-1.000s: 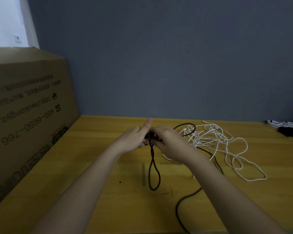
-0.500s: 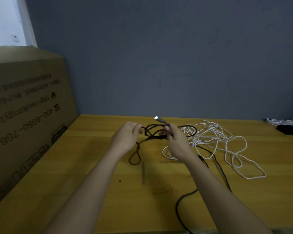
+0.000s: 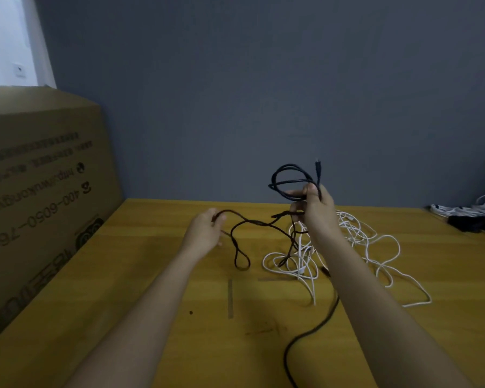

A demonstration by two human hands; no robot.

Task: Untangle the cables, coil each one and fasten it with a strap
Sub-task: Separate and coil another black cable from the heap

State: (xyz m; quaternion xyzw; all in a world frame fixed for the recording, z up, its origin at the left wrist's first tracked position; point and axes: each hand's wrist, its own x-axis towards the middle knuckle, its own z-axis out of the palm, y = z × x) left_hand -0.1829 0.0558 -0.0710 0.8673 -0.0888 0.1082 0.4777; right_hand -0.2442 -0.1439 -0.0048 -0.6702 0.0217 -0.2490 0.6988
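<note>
My right hand (image 3: pixel 315 208) is raised above the wooden table (image 3: pixel 151 275) and grips a small coil of the black cable (image 3: pixel 289 180), its plug end sticking up. From the coil the black cable runs left to my left hand (image 3: pixel 205 232), which pinches it at the fingertips. A black loop hangs from that stretch down to the table. The white cable (image 3: pixel 375 247) lies in a loose tangle under and to the right of my right hand, with black cable running through it. Another length of black cable trails toward the near edge.
A large cardboard box (image 3: pixel 39 197) stands along the table's left side. A grey wall rises right behind the table. At the far right edge lie more white cables and a dark object (image 3: pixel 471 217). A strip of tape (image 3: pixel 230 298) marks the tabletop.
My right hand has lifted up and to the right with the black coil. My left hand moved left, drawing the black cable out between the hands; the hanging loop shifted right.
</note>
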